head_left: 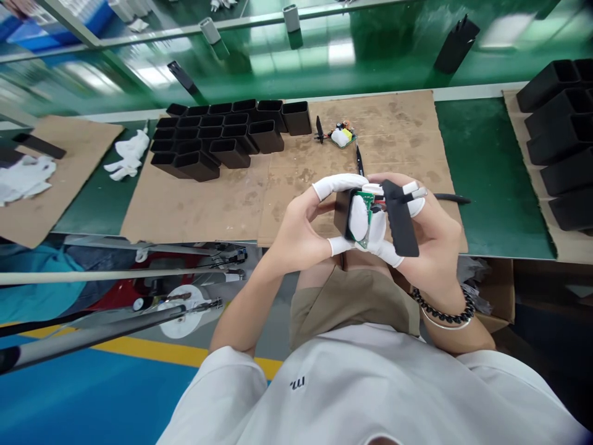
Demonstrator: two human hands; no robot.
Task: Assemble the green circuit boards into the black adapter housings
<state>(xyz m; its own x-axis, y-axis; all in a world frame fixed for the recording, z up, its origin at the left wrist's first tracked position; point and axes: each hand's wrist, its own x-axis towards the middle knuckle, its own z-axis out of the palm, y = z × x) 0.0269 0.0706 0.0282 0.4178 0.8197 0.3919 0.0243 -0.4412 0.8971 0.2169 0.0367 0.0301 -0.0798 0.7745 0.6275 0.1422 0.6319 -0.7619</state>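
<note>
My left hand (pixel 303 228), with white finger cots on it, closes around a small black plastic housing (pixel 341 213) at the front of the bench. A green circuit board (pixel 365 203) with a white blob of compound (pixel 357 217) sits at the housing's open end, seemingly partly inside. My right hand (pixel 433 238), also in finger cots, grips the board and the black plug end cap (pixel 402 222) with its metal prongs. Red and black wires link cap and board. Beyond my hands, another circuit board (pixel 341 136) and a black pen-like tool (pixel 359 161) lie on the cardboard (pixel 222 204).
Several open black housings (pixel 199 165) stand in rows at left on the cardboard, and more (pixel 567 167) at right. Behind runs a green belt (pixel 370 49) carrying black plug adapters (pixel 458 44). White gloves (pixel 130 151) lie left. A dark rod-like thing (pixel 451 198) pokes out past my right hand.
</note>
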